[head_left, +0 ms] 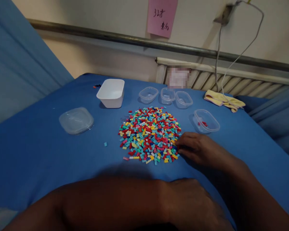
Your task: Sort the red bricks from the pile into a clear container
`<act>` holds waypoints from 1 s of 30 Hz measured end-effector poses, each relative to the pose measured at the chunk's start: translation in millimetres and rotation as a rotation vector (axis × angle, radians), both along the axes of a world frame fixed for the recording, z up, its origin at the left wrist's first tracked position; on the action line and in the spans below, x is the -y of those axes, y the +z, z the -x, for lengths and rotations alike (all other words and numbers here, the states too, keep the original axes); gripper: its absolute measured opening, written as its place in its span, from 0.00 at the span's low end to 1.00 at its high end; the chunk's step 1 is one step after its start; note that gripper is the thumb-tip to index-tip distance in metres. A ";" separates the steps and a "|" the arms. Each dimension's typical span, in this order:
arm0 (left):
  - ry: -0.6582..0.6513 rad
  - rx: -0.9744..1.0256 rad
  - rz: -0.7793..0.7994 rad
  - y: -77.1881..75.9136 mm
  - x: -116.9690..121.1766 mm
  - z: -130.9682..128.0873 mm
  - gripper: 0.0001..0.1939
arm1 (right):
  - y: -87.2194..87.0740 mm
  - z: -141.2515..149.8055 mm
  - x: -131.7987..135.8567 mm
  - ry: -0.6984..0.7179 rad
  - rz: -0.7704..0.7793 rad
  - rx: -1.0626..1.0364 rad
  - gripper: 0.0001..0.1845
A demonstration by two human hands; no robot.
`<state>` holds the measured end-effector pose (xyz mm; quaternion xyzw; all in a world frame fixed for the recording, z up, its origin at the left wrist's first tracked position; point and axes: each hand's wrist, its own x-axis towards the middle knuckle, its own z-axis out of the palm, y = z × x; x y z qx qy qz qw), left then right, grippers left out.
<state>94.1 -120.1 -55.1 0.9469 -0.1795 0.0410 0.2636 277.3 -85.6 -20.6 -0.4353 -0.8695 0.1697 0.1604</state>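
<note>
A wide heap of small toy building bricks (149,134) in red, yellow, blue, green, pink and white lies mid-table. At its right edge is my right hand (195,147), fingers bent and closed together with their tips at the bricks; what they pinch is too small to make out. My left forearm crosses the front of the view, and my left hand (195,203) rests low near my right forearm, its fingers dark and hidden. Beyond my right hand, a clear plastic tub (210,126) holds a few red bricks (202,124).
Three clear tubs (167,99) stand behind the heap, with a white bin (110,96) to their left. A clear lid (76,120) and a loose blue brick (105,144) lie on the left. A yellow cloth (223,100) lies back right, beneath a hanging cable (243,53).
</note>
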 end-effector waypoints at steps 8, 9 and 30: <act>0.015 -0.036 0.019 2.8 -1.7 -1.8 0.15 | 2.4 -6.4 2.8 -0.063 0.094 0.088 0.10; 0.019 -0.036 0.018 2.5 -1.9 -1.8 0.15 | 4.2 -6.7 4.1 -0.078 0.116 0.094 0.10; 0.015 -0.034 0.058 2.0 -1.9 -2.3 0.10 | 5.5 -6.7 3.7 -0.119 -0.051 0.052 0.10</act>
